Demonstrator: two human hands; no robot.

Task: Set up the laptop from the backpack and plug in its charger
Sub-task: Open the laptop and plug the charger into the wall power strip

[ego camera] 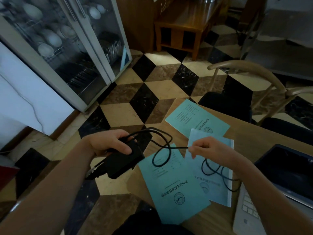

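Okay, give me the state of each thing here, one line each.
Charger brick: gripped in left hand, off the table.
Charger cable: looped, pinched by right hand.
Laptop: open on the table, screen dark.
Booklets: closed, overlapping on the table.

Dim, soft, motion-blurred, wide-angle edge distortion.

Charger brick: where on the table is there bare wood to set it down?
Bare table shows beyond the right hand, bordered by the far booklet, the chair side and the laptop. A narrow strip lies at the near edge below the front booklet. The middle is crowded with booklets and cable. The left hand holds the charger brick.
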